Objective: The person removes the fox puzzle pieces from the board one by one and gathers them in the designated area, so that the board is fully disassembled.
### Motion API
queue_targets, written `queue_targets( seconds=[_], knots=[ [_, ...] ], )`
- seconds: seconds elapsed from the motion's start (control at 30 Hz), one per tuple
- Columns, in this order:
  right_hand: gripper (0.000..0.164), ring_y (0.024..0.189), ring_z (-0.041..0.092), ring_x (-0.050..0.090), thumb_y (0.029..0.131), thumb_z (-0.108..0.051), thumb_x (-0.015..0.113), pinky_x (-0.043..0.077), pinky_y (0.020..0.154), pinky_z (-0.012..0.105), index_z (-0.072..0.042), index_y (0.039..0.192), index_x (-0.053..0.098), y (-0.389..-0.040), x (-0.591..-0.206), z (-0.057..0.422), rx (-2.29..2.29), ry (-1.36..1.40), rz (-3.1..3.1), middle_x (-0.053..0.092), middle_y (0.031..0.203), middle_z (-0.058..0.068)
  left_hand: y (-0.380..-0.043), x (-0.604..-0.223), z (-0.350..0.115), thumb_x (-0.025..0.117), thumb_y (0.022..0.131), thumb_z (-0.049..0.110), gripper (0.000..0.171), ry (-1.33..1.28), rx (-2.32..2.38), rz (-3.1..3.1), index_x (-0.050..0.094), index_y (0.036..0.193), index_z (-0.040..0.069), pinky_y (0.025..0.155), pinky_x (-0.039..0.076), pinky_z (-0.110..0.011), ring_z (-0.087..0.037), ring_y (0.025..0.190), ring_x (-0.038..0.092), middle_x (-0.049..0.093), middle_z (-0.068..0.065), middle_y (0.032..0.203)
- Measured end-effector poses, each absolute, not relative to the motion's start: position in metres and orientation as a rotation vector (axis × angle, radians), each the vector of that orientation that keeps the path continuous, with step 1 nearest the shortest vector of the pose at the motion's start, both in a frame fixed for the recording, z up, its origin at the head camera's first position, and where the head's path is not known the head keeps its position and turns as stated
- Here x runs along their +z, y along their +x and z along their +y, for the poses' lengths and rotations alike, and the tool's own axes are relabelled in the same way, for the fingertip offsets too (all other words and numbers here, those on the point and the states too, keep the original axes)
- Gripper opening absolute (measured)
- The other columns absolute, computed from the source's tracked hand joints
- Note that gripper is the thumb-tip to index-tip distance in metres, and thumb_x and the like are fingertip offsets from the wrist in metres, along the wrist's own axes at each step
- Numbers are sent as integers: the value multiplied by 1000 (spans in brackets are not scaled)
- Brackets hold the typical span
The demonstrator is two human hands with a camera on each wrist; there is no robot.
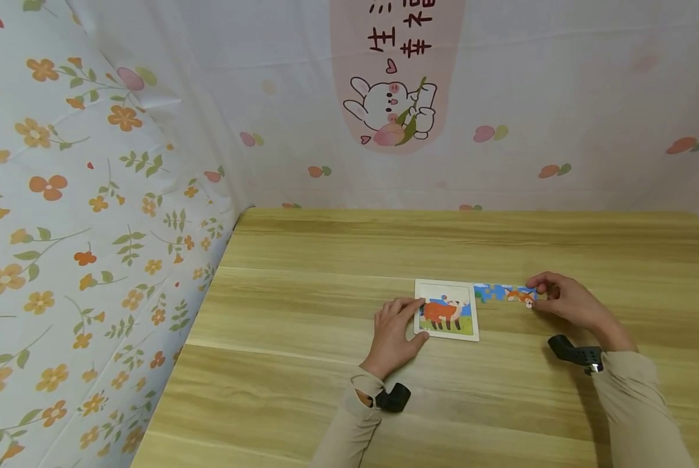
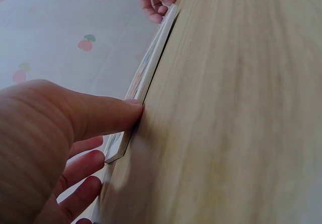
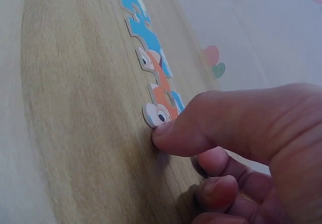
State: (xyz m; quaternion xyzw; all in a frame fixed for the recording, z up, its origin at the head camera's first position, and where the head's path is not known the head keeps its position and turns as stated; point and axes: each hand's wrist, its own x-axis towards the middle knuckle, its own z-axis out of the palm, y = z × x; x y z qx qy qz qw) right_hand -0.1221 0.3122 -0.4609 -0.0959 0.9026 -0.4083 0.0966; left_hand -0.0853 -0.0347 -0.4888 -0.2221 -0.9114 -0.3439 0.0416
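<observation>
A square jigsaw puzzle board [image 1: 446,338] with a pale rim lies on the table, its lower part filled with a red fox's body over grass. My left hand [image 1: 393,330] holds the board by its left side, thumb at the near edge, as the left wrist view also shows. Right of the board, several loose puzzle pieces [image 1: 491,292] lie in a joined row, blue with part of a fox face. At the row's right end, my right hand [image 1: 574,304] pinches a fox-face puzzle piece [image 3: 162,112] between thumb and fingers; the fingertips behind it are partly hidden.
The wood-grain table [image 1: 303,312] reaches back to a white printed curtain [image 1: 513,84]. A floral cloth [image 1: 92,227] hangs along the left side. Dark wrist-worn devices sit on both wrists, below beige sleeves.
</observation>
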Motion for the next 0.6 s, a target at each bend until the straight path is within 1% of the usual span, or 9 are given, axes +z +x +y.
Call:
queue_targets(
  seconds=[0.33,0.6],
  knots=[
    [31,66,12,37,84,-2,63,32,54,28,8,111,51,-123,-460,315,-1222,-301,2656,44,89,13,-86,-488,-34,71,80,23,57,-684,-1069,-2788,52,133,17,88,30,-37,-18,112,42,51,0,124],
    [33,66,12,37,84,-3,64,32,54,27,9,112,51,-123,-462,314,-1211,-291,2662,43,88,11,-86,-488,-34,72,78,22,57,-679,-1067,-2787,53,132,17,87,30,-36,-18,111,42,51,0,123]
  ],
)
